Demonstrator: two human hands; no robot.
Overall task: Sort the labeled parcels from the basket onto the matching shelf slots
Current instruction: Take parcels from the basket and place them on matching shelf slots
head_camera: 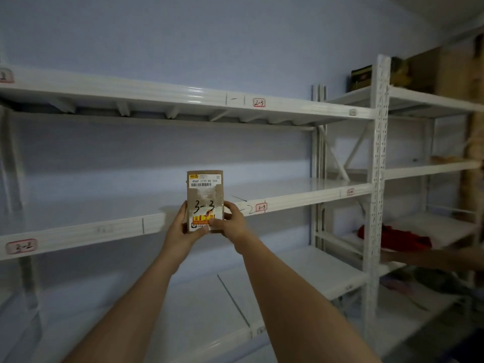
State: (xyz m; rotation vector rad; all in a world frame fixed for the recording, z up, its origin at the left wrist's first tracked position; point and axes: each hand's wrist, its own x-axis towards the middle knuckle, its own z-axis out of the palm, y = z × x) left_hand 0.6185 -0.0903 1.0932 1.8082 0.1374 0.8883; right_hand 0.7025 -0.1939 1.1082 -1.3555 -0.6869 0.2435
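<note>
1. Head view is filled by white metal shelving (183, 100) against a pale wall, with a small brown cardboard parcel (205, 189) held upright in front of the middle shelf (288, 189).
2. "3-3" is handwritten in black on the parcel face, below a printed shipping label with a barcode.
3. A red-bordered slot tag reading "3-3" (261, 207) is seen on the front edge of the middle shelf, just to the right of the parcel; a "3-2" tag (22, 246) is seen far to the left on the same edge, and a "2-3" tag (259, 102) on the shelf above.
4. The parcel is judged to be matched but not yet placed: it is held in the air, and no parcel is seen lying in the 3-3 slot or on the other visible stretches of this unit.
5. The basket is not in view, so the number of parcels left cannot be told.
6. The lower left edge of the parcel is gripped by the left hand (183, 226), thumb across the front.
7. The lower right edge is gripped by the right hand (233, 218), fingers curled round the side.
8. On the far-right unit a red cloth (400, 238) lies on a low shelf, and another person's arm (424, 258) reaches in from the right edge.
</note>
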